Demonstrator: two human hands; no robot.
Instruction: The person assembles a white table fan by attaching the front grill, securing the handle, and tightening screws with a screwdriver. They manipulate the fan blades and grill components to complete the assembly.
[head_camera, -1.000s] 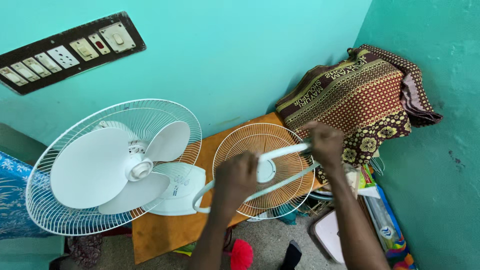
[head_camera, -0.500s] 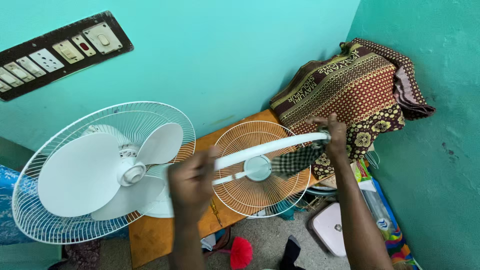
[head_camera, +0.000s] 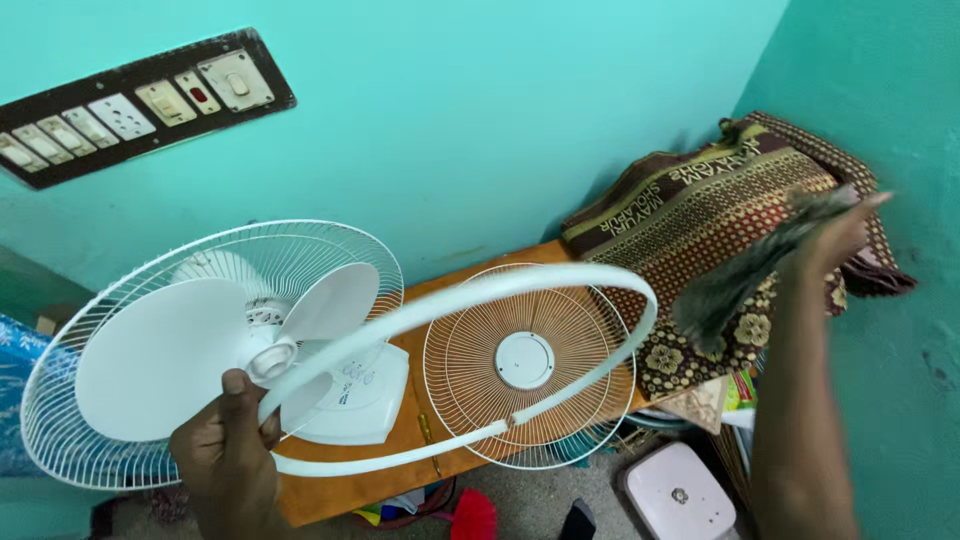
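So the left hand (head_camera: 225, 450) sits down at about 7 o'clock in the view, fingers (head_camera: 236, 385) wrapped shut around a big white plastic ring (head_camera: 520, 281), the rim band off a fan guard. The ring hangs out to the right from that grip, tilted, up in the air over the wooden desk (head_camera: 440, 285), and it frames the loose wire guard (head_camera: 525, 365) that lies on the desk at roughly 5 o'clock.

The right hand (head_camera: 835, 235) is up at 2 o'clock, well apart from the ring, holding a dark checked cloth (head_camera: 745, 275) that's motion-blurred. It has hold of the cloth, but how tight the fingers are I can't tell.

The fan (head_camera: 215, 350) itself, with its white blades and rear guard, is at 9 o'clock, leaning beside the left hand. A folded patterned blanket (head_camera: 700, 210) sits at the desk's far right end, against the teal wall. A switchboard (head_camera: 140, 100) is on the wall at 10 o'clock.
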